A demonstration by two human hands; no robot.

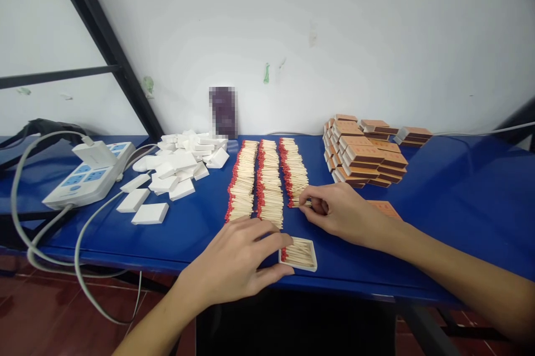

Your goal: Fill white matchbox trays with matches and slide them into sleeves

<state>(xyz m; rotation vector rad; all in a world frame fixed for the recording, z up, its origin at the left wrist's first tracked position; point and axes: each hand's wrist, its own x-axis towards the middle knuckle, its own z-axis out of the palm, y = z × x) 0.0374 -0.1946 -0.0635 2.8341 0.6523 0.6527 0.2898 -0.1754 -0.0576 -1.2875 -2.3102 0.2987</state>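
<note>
My left hand (246,258) grips the left end of a small white tray (314,258) at the table's front edge, thumb below and fingers above. Red-tipped matches (298,253) lie inside that tray. My right hand (334,208) pinches at the near end of the rightmost row of matches (293,166), thumb and forefinger around match ends. Two more rows, a middle one (270,183) and a left one (243,178), lie beside it, red heads to the left.
White trays (179,161) are heaped at the left, near a power strip (87,175) with looping cables. Orange-brown matchbox sleeves (363,150) are stacked at the right. One sleeve (384,209) lies behind my right wrist. A pixelated dark object (223,111) leans on the wall behind the blue table (460,205).
</note>
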